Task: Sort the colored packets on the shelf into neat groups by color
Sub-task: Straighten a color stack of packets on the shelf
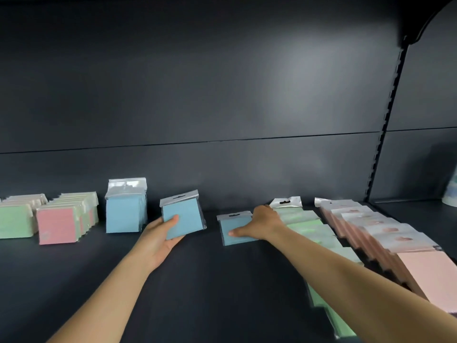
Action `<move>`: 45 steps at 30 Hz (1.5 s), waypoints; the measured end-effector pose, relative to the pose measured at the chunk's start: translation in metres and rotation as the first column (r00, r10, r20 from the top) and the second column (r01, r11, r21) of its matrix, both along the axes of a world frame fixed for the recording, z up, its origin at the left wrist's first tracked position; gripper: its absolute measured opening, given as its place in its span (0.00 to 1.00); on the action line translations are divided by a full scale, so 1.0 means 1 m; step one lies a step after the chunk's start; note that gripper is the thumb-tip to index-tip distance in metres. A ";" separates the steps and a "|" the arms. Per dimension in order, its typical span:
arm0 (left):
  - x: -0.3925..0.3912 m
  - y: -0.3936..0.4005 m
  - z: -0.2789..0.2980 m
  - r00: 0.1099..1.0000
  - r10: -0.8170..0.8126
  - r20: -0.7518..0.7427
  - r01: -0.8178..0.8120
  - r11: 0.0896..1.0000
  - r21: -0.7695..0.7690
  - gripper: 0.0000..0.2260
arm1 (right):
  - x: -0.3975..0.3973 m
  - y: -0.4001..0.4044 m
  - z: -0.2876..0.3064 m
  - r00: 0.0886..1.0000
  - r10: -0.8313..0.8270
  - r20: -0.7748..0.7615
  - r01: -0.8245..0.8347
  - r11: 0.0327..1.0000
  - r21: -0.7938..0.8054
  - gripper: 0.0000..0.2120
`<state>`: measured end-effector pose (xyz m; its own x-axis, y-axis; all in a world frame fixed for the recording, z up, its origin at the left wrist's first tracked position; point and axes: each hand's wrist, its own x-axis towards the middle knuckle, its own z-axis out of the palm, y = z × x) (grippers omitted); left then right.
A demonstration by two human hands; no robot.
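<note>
My left hand (158, 237) grips a small stack of blue packets (184, 219) tilted above the dark shelf (197, 280), thumb on the front face. My right hand (259, 222) rests on another blue packet (235, 231) lying flat at the shelf's middle, thumb on its front face and fingers over its right edge. A standing stack of blue packets (125, 209) leans near the back wall to the left. A row of green packets (314, 229) lies fanned just right of my right hand, partly hidden under my forearm. Pink packets (376, 231) lie fanned further right.
At the far left stand a green stack (14, 219) and a mixed row with a pink packet in front (58, 225). A slotted upright (385, 115) divides the back panel. A pale object (451, 191) sits at the right edge.
</note>
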<state>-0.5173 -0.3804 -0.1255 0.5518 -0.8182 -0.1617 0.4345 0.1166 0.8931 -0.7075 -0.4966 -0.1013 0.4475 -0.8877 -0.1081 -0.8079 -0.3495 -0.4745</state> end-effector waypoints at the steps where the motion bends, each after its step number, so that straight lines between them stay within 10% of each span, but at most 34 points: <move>1: -0.001 -0.003 0.000 1.000 -0.003 0.010 0.003 1.000 0.005 0.06 | 0.002 -0.002 0.000 1.000 -0.009 -0.009 0.010 1.000 0.019 0.28; 24: -0.008 -0.008 0.004 1.000 0.005 0.001 -0.005 1.000 -0.011 0.09 | 0.015 -0.004 0.000 0.956 -0.126 0.266 0.040 0.951 0.305 0.31; 34: -0.012 -0.003 0.005 1.000 0.020 0.011 -0.020 0.999 -0.031 0.11 | -0.006 0.016 -0.007 0.745 -0.269 0.610 0.062 0.939 0.337 0.04; 45: -0.040 0.068 0.010 0.986 -0.034 0.161 0.034 0.999 0.003 0.12 | -0.026 0.082 -0.003 0.545 -0.315 0.777 -0.070 0.907 0.416 0.09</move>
